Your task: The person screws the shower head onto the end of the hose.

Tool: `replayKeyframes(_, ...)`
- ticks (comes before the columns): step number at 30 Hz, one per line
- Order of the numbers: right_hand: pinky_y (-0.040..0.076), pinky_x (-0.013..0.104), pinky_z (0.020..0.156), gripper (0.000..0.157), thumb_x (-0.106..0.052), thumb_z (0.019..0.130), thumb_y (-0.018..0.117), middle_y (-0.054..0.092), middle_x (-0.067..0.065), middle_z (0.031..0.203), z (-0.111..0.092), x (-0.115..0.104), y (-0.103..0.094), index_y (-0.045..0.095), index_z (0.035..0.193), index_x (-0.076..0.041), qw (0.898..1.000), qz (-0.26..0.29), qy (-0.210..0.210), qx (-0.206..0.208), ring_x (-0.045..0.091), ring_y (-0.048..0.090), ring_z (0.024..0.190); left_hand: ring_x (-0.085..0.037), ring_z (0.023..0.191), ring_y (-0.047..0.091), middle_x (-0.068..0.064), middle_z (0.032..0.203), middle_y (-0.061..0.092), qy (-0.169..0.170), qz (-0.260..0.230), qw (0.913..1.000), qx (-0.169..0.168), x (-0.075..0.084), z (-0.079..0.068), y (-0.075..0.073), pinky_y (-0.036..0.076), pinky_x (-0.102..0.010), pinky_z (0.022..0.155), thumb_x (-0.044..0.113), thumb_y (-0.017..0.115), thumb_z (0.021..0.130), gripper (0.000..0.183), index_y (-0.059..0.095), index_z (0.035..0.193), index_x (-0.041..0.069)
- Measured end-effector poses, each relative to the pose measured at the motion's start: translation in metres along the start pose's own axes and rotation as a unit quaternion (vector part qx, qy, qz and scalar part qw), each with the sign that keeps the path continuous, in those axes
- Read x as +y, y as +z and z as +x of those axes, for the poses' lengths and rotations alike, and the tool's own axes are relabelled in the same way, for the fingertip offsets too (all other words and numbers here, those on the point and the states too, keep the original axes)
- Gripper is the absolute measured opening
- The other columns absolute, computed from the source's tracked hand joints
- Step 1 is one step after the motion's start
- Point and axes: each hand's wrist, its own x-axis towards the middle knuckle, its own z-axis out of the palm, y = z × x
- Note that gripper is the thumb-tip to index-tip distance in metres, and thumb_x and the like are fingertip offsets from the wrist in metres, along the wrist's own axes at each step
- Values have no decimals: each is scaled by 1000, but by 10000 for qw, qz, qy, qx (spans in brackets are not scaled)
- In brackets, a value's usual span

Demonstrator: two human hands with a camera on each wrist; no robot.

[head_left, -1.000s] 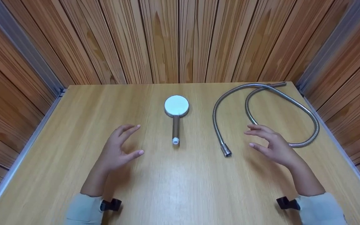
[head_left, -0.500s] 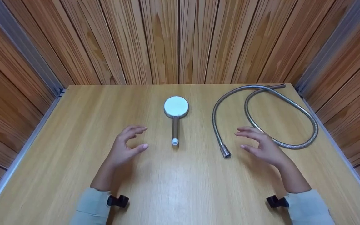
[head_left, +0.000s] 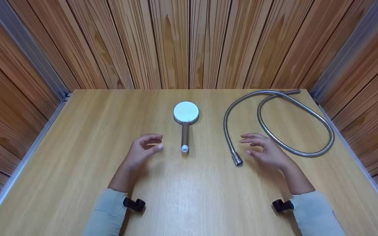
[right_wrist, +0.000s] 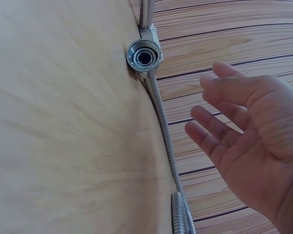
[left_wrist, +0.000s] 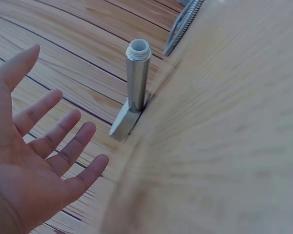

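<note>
A handheld shower head [head_left: 185,133] lies in the middle of the table, its round white face up and its white threaded handle end [left_wrist: 138,48] toward me. To its right a silver metal shower hose [head_left: 227,127] lies looped, its open connector nut [right_wrist: 144,57] facing the near side. My left hand [head_left: 141,152] hovers left of the shower head's handle, fingers relaxed, touching nothing. Just right of the connector, my right hand [head_left: 266,152] hovers with loosely bent fingers and holds nothing. Both hands also show in their own wrist views, apart from the things.
The wooden table [head_left: 189,203] is bounded by a wood-panelled wall [head_left: 172,42] at the back and similar panels left and right. The hose's far end [head_left: 294,91] reaches near the table's back right corner. Black wrist cameras [head_left: 135,205] sit at both sleeves.
Both hands have moved inward, the left toward the shower head's handle and the right toward the hose connector. The shower head and the hose lie where they were.
</note>
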Motion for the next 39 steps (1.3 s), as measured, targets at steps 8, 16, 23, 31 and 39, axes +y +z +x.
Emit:
replayKeyframes(8, 47, 47, 99, 32, 6, 88, 66, 54, 9, 138, 10, 6, 6, 68, 118, -3, 9974, 639, 239, -214, 30, 48, 126, -25, 112, 59, -13, 127, 59, -684, -585, 9959, 6, -2, 18, 16, 51, -38, 97, 28, 73, 90, 48, 59, 130, 5)
replayKeyframes(16, 43, 54, 102, 32, 7, 90, 64, 54, 9, 139, 22, 0, 12, 68, 119, -5, 9944, 829, 491, -437, 32, 45, 129, -27, 109, 61, -15, 132, 53, -1207, -905, 9883, -243, 0, 35, 33, 54, -41, 92, 20, 74, 89, 52, 55, 135, 5)
replayKeyframes(23, 39, 54, 106, 31, 5, 90, 64, 54, 10, 137, 29, 8, 17, 69, 120, -5, 9922, 1005, 534, -516, 32, 48, 126, -29, 107, 63, -15, 137, 47, -1482, -1275, 9795, -477, -3, 47, 51, 57, -40, 86, 20, 79, 84, 69, 45, 144, 15)
replayKeyframes(31, 46, 45, 102, 32, 14, 88, 60, 53, 15, 139, 37, 8, 27, 69, 116, 0, 9889, 1253, 434, -672, 33, 50, 126, -28, 102, 65, -17, 133, 49, -1899, -1547, 9695, -13, -5, 61, 71, 59, -40, 81, 15, 79, 84, 82, 31, 150, 11)
replayKeyframes(39, 50, 33, 97, 36, 19, 86, 59, 55, 11, 139, 41, 10, 29, 72, 112, -2, 9902, 1093, 551, -670, 29, 51, 127, -26, 98, 66, -18, 130, 55, -2017, -2135, 9559, -11, -9, 70, 75, 59, -34, 77, -1, 71, 87, 76, 29, 150, 0)
